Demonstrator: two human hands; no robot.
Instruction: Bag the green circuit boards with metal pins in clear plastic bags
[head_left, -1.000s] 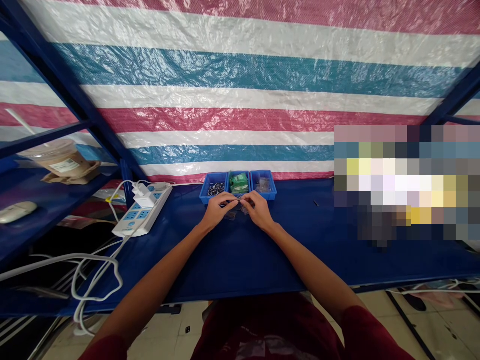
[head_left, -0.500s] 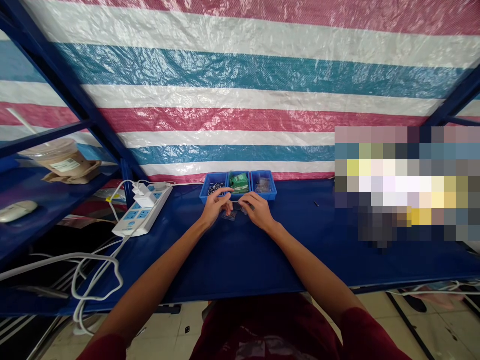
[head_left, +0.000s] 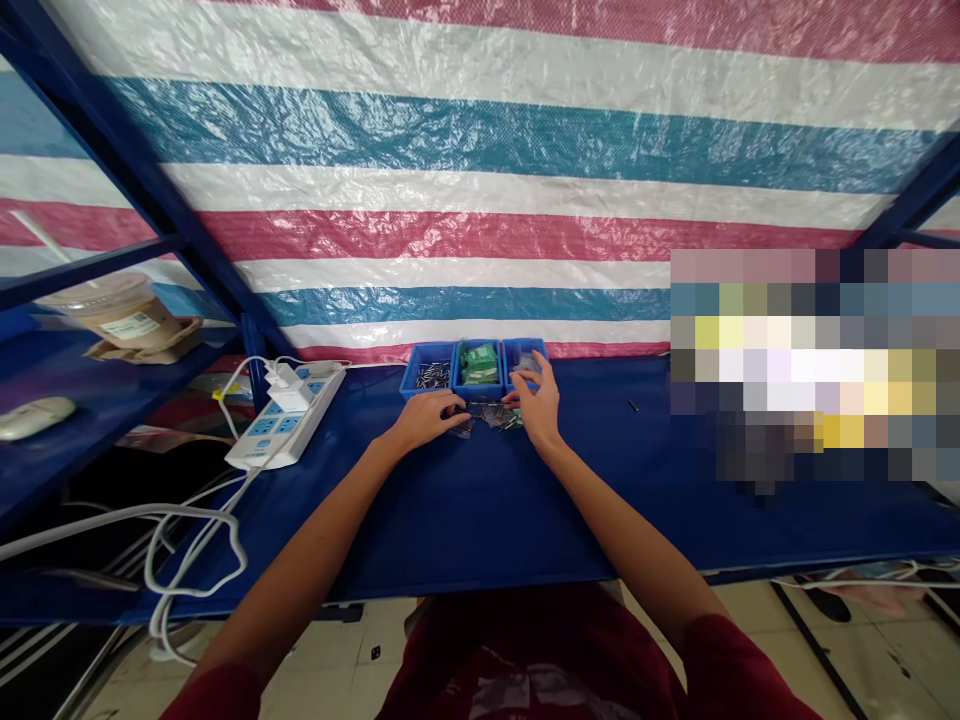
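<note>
My left hand rests on the table with its fingers curled toward the thumb, pinching something too small to make out. Right beside its fingertips lie small clear plastic packets holding dark and greenish bits. My right hand has its fingers apart, the forefinger raised in front of the right blue bin and the thumb near the packets. In the left blue bin lie several small metal pins or screws. Green packets fill the middle bin; the right bin's clear packets are partly hidden.
A white power strip with a plugged-in charger and loose white cables lies to the left. A lidded drink cup and a mouse sit on the side shelf. A small dark pin lies right of the bins.
My hands were together at a small thin piece, then parted. The left moved slightly left and lowered; the right shifted right with fingers spreading. More packets now show between them.
</note>
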